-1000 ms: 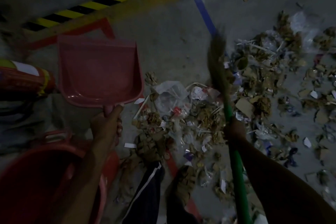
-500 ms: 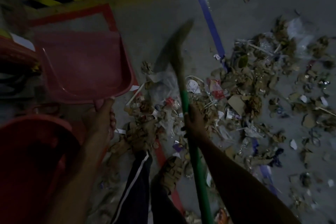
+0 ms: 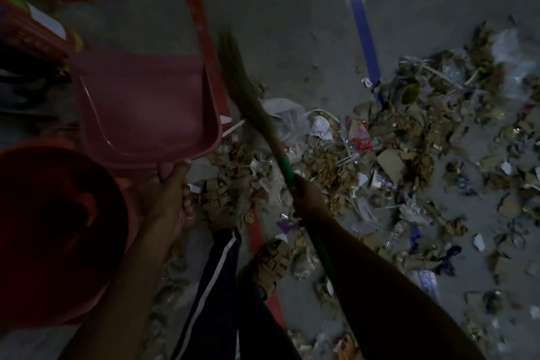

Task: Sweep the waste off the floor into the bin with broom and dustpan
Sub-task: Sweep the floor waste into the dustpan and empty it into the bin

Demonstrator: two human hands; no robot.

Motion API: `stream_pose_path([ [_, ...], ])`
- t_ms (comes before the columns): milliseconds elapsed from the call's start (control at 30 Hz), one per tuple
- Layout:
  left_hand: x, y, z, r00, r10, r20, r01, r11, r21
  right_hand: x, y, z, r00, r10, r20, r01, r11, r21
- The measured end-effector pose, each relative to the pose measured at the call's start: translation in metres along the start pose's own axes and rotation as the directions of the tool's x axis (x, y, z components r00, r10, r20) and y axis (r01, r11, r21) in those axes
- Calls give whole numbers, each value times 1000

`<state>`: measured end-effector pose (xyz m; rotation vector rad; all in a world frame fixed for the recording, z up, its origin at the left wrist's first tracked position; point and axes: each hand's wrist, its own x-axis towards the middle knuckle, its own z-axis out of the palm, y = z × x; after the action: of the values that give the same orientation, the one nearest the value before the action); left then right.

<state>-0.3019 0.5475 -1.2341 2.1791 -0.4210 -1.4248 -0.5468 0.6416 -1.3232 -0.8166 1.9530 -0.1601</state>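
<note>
- Currently, left hand [image 3: 171, 193] grips the short handle of the pink plastic dustpan [image 3: 146, 114], thumb laid up along the handle, fingers curled under it.
- Dustpan pan faces the camera and holds no waste that shows; whether its front lip touches the floor cannot be told in this dim light.
- Right hand [image 3: 308, 199] is clenched round the green shaft of the soft grass-bristle broom [image 3: 248, 99], just below where the bristles are bound on.
- Broom head is blurred and slanted up-left, its tip just beside the dustpan's right wall, above the near edge of the litter.
- Round red plastic bin [image 3: 55, 231] sits at lower left, just beside the dustpan handle; its inside is too dark to say what it holds.
- Mixed waste of torn cardboard, paper scraps and clear plastic wrappers [image 3: 394, 161] lies spread over the grey concrete floor [image 3: 292, 38], from the person's sandalled feet [image 3: 271, 263] out to the right edge and across the blue floor tape [image 3: 365, 29].
- Red floor tape [image 3: 207, 47] frames a bare patch behind the dustpan.
- Judgement: task is at an early stage. The bulk of the pile is unswept, nothing is loaded in the pan, and no tipping into the bin is under way.
- Left to do: draw waste to the pan's lip, load, tip into the bin, repeat many times.
</note>
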Motion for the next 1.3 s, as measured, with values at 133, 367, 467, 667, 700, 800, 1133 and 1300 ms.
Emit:
stream_pose_path([
  [133, -2, -8, 8, 1000, 7, 29, -7, 1000, -8, -4, 50, -54, 980, 184, -74, -183, 983, 18],
  [367, -12, -11, 20, 996, 73, 59, -75, 997, 26, -6, 105, -110, 887, 312, -340, -307, 949, 71],
  [467, -19, -10, 17, 995, 69, 66, -69, 998, -11, -14, 108, -113, 909, 200, -365, -199, 979, 40],
  [667, -23, -13, 2, 997, 75, 22, -73, 995, -66, -33, 67, -66, 969, -104, -225, 96, 994, -44],
  [700, -22, -15, -1, 997, 74, 19, -72, 994, -82, -33, 60, -53, 976, -129, -176, 128, 992, -22],
  [800, -26, -20, -4, 996, 92, -10, -92, 992, -85, -37, 33, -8, 968, -244, -51, 243, 969, -35],
  [1133, -19, -66, -19, 989, 137, 57, -143, 984, 107, -49, 73, 58, 973, -207, 101, 222, 959, -176],
  [1300, -18, -78, -26, 987, 121, 103, -135, 981, 142, -60, 124, 25, 994, -102, -33, 91, 964, -249],
])
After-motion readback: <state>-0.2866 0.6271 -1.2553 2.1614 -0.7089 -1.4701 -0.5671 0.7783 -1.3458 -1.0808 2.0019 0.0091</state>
